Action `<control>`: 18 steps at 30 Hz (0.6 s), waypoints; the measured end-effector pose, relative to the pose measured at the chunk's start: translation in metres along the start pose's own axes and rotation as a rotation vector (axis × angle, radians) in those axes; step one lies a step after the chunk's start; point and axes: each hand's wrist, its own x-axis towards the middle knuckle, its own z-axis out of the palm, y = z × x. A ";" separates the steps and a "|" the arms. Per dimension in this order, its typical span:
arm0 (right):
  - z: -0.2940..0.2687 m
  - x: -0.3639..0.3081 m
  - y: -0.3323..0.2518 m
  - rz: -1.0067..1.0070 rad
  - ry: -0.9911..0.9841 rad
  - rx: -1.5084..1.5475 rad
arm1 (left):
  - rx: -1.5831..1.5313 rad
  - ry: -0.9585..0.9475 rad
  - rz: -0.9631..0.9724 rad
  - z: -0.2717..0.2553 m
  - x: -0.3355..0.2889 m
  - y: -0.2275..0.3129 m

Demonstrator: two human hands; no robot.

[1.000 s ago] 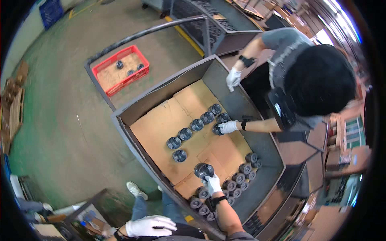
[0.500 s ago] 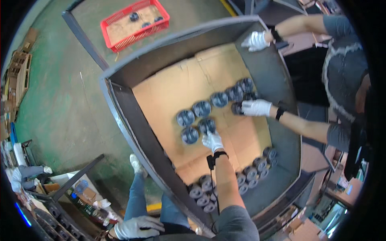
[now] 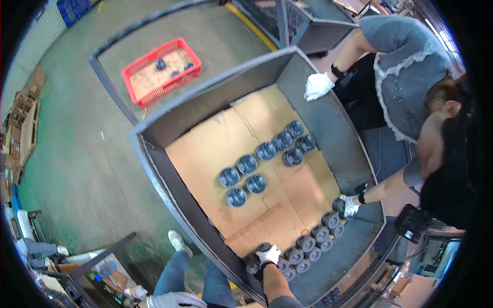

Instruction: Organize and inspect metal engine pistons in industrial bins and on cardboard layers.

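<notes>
My right hand (image 3: 269, 254), in a white glove, is closed on a dark metal piston (image 3: 263, 247) at the near left corner of a big grey metal bin (image 3: 328, 120). Beside it, stacked pistons (image 3: 294, 255) run along the bin's near side. My left hand (image 3: 177, 300), gloved too, lies by my thigh with its fingers loosely stretched, holding nothing; the frame's lower edge cuts it. Further in, several upright pistons (image 3: 247, 164) stand in two uneven rows on the cardboard (image 3: 215, 141) lining the bin.
Across the right wall, a co-worker's gloved hand (image 3: 351, 205) grips a piston at the stack's far end; their other hand (image 3: 319, 86) rests on the rim. A red crate (image 3: 134, 96) with a few pistons sits on the green floor beyond the bin.
My right hand has come back from the middle pistons to the near stack. The co-worker's lower hand has likewise moved from the middle rows to the stack. The view has shifted.
</notes>
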 end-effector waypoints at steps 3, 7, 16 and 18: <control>-0.017 -0.001 -0.009 -0.089 0.063 0.096 | -0.032 0.008 -0.057 0.002 -0.025 0.019; -0.072 -0.044 -0.040 -0.546 -0.004 0.438 | -0.035 -0.007 -0.082 0.012 -0.058 0.049; -0.204 -0.353 -0.125 -0.881 -1.034 1.566 | 0.151 0.281 0.299 0.020 -0.152 0.111; -0.207 -0.414 -0.141 -1.033 -1.450 1.525 | 0.412 0.582 0.591 0.009 -0.167 0.104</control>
